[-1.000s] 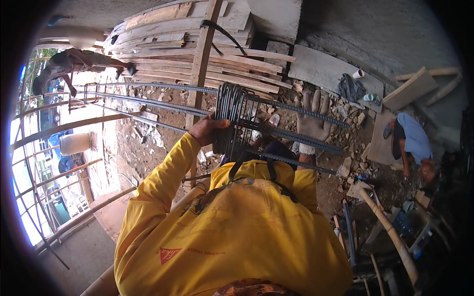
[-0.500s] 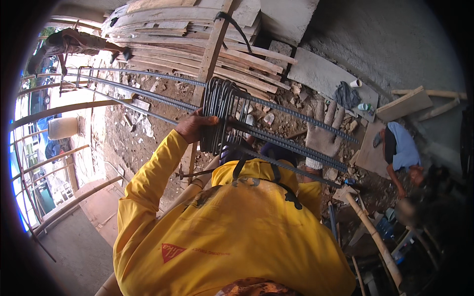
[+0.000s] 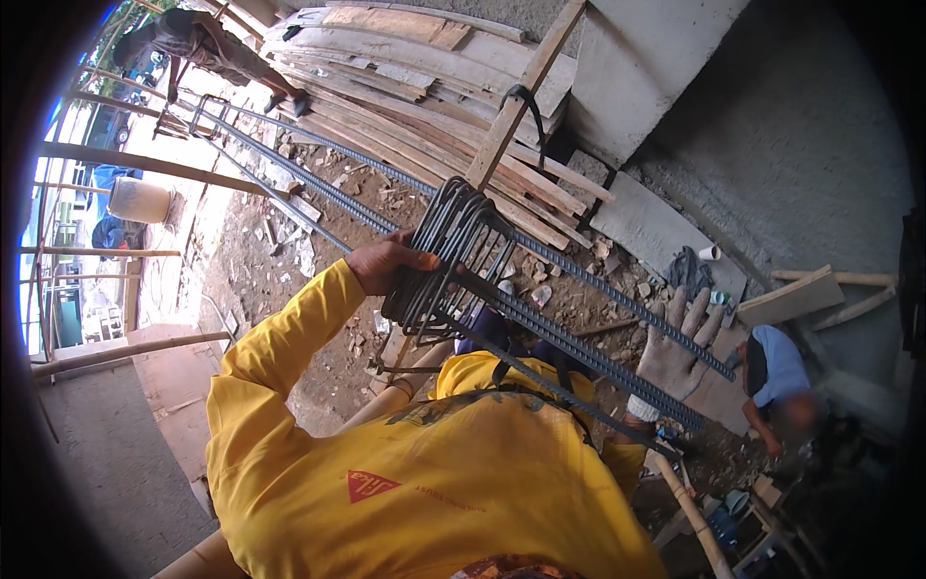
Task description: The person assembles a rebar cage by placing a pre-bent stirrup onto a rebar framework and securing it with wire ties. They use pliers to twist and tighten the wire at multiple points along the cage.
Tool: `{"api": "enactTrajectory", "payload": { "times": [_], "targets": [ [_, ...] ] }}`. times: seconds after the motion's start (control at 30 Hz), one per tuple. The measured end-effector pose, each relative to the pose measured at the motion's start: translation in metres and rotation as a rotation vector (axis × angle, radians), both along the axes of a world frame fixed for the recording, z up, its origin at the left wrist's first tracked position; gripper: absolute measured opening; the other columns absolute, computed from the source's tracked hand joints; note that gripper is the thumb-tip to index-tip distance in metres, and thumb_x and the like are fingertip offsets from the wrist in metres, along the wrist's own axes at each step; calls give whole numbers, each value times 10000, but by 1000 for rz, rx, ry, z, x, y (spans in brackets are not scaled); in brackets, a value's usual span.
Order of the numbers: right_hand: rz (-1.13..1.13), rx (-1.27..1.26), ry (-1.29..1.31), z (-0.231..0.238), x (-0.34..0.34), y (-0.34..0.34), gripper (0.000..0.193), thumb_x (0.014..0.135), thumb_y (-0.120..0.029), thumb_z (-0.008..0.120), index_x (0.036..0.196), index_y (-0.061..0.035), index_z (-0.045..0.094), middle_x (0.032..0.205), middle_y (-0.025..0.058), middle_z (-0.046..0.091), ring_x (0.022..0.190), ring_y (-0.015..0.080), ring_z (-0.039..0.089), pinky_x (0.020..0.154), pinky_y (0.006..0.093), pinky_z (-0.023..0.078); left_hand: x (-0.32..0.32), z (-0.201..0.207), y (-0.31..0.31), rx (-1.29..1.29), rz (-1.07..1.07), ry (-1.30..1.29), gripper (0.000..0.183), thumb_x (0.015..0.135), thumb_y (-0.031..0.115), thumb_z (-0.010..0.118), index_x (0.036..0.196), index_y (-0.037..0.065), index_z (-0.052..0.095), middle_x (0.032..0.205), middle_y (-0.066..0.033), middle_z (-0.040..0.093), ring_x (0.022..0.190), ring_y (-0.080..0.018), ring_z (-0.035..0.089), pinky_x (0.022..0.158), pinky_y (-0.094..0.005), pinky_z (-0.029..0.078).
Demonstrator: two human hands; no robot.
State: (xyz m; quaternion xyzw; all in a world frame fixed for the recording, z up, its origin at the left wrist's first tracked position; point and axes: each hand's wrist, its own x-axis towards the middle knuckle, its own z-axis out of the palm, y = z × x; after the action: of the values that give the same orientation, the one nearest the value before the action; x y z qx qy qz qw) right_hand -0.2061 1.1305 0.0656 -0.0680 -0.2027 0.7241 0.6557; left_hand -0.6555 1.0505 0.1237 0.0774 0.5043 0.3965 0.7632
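My bare left hand (image 3: 391, 262) is closed on the near side of a bundle of rectangular steel stirrups (image 3: 444, 256). The stirrups are packed close together around several long ribbed rebars (image 3: 588, 355), which run slantwise from the far left to the near right. My right hand (image 3: 678, 338), in a pale knitted glove, is spread flat with its fingers apart. Two of the bars cross in front of the glove, and whether it touches them I cannot tell. At the far left end another stirrup (image 3: 207, 114) sits around the bars.
A wooden post (image 3: 531, 92) with a black strap stands beyond the stirrups, before stacked planks (image 3: 386, 72). One person (image 3: 212, 48) stands at the far left end of the bars; another, in light blue (image 3: 783, 365), bends down at the right. Rubble covers the ground (image 3: 260, 289). Poles (image 3: 154, 164) cross the left side.
The view has turned, so the bars slant more steeply. My left hand stays closed on the stirrups, and my right hand remains spread by the bars.
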Motion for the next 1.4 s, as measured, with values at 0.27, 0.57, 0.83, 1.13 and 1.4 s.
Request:
{"api": "enactTrajectory", "payload": {
  "times": [0.27,0.57,0.83,1.13,1.4],
  "targets": [
    [-40,-33,-22,49,-1,6,705,1097,-431,364,1675,-185,44,1742,127,-26,1588,417,-39,1259,666,62,-35,52,-5,99,1,82,482,898,58,746,1323,-22,534,1172,-160,721,982,-312,740,907,-446,611],
    [87,110,156,10,1,18,646,1106,-363,349,1672,-167,105,1743,125,17,1589,413,-34,1255,678,1,-115,33,2,124,56,373,369,897,92,745,1218,-50,630,1037,-137,742,873,-222,739,815,-349,619],
    [85,78,146,-80,1,16,744,1057,-350,508,1667,-151,133,1741,126,61,1595,388,-10,1262,674,38,-159,-24,10,24,-25,376,330,887,130,778,1139,-66,697,1000,-148,764,803,-214,748,756,-331,635],
    [43,-103,192,-116,4,9,774,1016,-300,573,1664,-158,176,1743,121,64,1599,378,11,1266,662,60,-147,-82,9,-60,-23,308,329,916,87,742,1203,-50,657,1060,-158,757,873,-249,760,800,-350,639],
    [58,-25,185,-71,0,-2,741,1051,-339,530,1664,-147,162,1744,123,32,1601,371,-11,1263,661,89,-113,-12,2,6,-33,399,339,900,77,739,1190,-57,625,1058,-163,747,873,-268,764,807,-362,632]
  ]
}}
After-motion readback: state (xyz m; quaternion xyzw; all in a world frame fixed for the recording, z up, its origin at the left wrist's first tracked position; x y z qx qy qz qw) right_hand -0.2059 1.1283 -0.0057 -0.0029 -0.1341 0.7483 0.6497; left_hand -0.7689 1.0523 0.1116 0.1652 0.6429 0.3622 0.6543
